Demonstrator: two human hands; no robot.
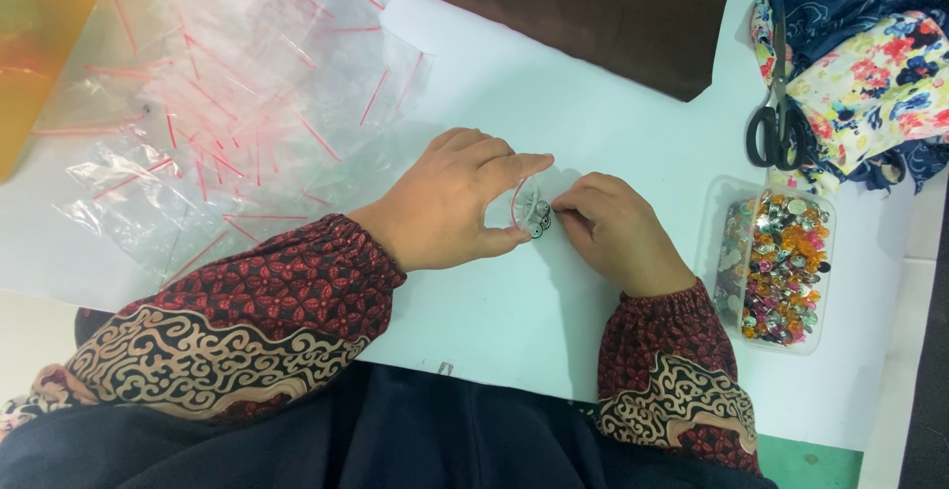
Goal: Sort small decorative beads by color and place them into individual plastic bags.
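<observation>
The left hand (450, 202) pinches a small clear zip bag (519, 204) between thumb and forefinger, its mouth facing the right hand (613, 232). The right hand, fingers curled closed, presses dark buttons (540, 218) at that mouth, directly between the 2 hands. A clear tub of coloured beads (786, 266) lies just right of the right hand; scissors (778, 118) lie beyond it.

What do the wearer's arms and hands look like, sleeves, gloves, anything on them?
Both arms wear long dark red sleeves with a small black leaf-like print, gathered at the wrist. Higher up, each sleeve has a band of cream swirls on black. The left hand and right hand are bare: no gloves. No rings or watch show from this view.
</observation>
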